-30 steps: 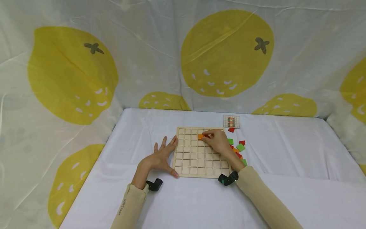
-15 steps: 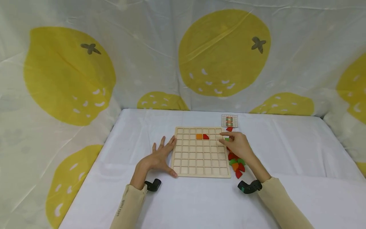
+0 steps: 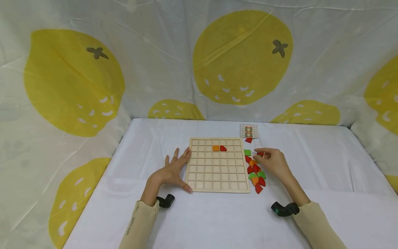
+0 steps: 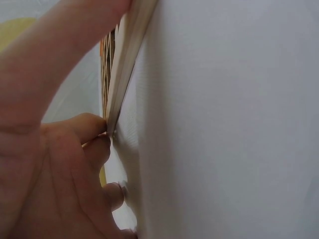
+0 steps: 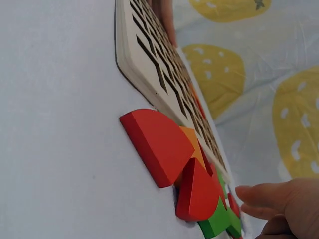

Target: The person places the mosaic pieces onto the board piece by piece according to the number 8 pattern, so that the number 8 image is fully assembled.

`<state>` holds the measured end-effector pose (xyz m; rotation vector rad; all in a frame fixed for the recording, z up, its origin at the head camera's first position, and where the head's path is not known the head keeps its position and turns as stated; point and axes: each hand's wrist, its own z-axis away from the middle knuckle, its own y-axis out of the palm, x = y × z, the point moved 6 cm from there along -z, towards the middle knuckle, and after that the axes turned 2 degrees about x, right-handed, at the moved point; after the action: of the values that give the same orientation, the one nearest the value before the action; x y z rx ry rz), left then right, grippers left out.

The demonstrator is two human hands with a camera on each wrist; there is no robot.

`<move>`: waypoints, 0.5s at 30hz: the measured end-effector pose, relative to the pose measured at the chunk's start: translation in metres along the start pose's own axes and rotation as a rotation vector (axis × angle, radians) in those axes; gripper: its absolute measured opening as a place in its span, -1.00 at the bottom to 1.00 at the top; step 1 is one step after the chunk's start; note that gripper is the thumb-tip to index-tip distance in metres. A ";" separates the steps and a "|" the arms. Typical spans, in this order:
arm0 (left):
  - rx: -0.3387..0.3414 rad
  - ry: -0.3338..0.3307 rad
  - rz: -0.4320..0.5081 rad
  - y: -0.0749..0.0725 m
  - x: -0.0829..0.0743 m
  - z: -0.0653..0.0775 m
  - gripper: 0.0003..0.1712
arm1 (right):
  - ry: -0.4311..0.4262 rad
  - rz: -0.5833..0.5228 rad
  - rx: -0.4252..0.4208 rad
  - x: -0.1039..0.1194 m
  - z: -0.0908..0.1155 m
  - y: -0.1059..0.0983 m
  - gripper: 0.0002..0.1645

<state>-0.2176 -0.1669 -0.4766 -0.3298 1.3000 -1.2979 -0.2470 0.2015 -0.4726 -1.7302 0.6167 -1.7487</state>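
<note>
A wooden grid board [image 3: 216, 173] lies flat on the white cloth. Two pieces sit in its upper cells: an orange square [image 3: 216, 148] and, just right of it, a red quarter-circle [image 3: 223, 148]. My left hand [image 3: 169, 173] spreads along the board's left edge, thumb at the near corner and fingertips touching the side. Right of the board, my right hand [image 3: 276, 162] hovers at the pile of loose pieces. Its thumb and index finger are held apart around a red piece [image 3: 260, 154]; contact cannot be made out.
Loose red, green and orange pieces lie along the board's right side, including a green square [image 3: 247, 152] and a red quarter-circle [image 3: 258, 188]. Behind them is a small pattern card [image 3: 248, 131], with a red piece [image 3: 248, 140] before it. A lemon-print cloth [image 3: 242, 58] hangs behind.
My right hand has let go of the red quarter-circle in the cell beside the orange square and moved right to the loose pieces. The left hand has stayed at the board's edge.
</note>
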 end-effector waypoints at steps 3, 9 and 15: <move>0.003 -0.003 0.002 0.000 0.001 0.000 0.73 | 0.014 0.022 0.004 -0.004 0.002 -0.003 -0.54; 0.003 -0.005 0.000 0.000 0.001 -0.001 0.73 | 0.027 0.035 -0.017 -0.009 0.004 -0.011 -0.53; -0.004 -0.001 0.003 0.000 0.001 -0.001 0.73 | 0.037 0.031 -0.059 -0.015 0.004 -0.017 -0.56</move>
<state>-0.2182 -0.1671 -0.4773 -0.3315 1.3019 -1.2924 -0.2453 0.2247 -0.4715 -1.7223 0.7145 -1.7605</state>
